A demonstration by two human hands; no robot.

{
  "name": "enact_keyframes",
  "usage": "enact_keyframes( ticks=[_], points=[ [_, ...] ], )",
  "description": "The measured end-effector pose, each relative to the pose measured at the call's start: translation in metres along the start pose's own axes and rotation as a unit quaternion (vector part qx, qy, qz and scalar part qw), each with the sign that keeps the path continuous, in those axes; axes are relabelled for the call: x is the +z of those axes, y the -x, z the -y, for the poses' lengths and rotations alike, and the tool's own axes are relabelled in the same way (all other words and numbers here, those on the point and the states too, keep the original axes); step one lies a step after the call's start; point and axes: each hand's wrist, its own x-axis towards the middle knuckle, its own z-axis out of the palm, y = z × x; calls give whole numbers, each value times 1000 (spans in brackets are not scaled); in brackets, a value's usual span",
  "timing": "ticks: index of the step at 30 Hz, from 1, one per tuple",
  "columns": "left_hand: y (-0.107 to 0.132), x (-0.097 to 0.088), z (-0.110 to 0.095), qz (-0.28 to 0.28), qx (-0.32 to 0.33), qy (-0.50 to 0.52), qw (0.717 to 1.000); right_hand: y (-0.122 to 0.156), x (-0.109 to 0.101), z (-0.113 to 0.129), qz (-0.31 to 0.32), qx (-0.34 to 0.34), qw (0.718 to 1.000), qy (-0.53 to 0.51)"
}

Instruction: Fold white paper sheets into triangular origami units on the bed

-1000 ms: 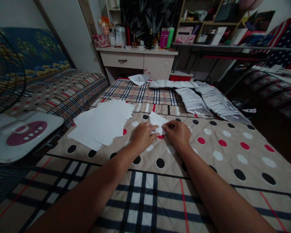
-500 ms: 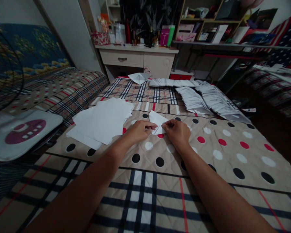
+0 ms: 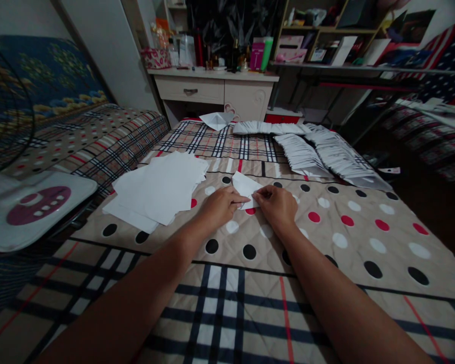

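Note:
A small folded sheet of white paper (image 3: 246,184) lies on the patterned bedspread (image 3: 265,313) between my hands. My left hand (image 3: 223,203) is at its near left edge, index finger stretched across the paper and the other fingers curled. My right hand (image 3: 276,203) pinches the paper's right side between thumb and fingertips. Part of the folded sheet is hidden under the fingers. Left of my hands lies a loose stack of flat white paper sheets (image 3: 159,187).
Rows of folded white papers (image 3: 337,156) stand packed at the bed's far right. One creased paper (image 3: 216,120) lies at the far edge. A white fan base (image 3: 83,188) is at the left. Beyond the bed stands a white dresser (image 3: 250,93) with bottles on it.
My left hand has shifted slightly right, its index finger now reaching further over the folded paper. My right hand keeps its pinch in nearly the same place.

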Motion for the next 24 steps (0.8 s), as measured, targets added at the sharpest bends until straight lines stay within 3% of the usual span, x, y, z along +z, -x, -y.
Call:
enact_keyframes(
  ticks=[10,15,19,24],
  points=[
    [-2,3,2,-2,19,-35,999,-3,1,3,15,3,1000,8],
    [-11,-1,5,20,-3,9,1000,-1,4,3,-27,-75,996,35],
    [-24,-5,6,43,-40,35,998,2,4,5,-22,-123,989,81],
    [-42,-7,10,-32,-24,-58,998,5,5,4,-55,-132,986,83]
  ],
)
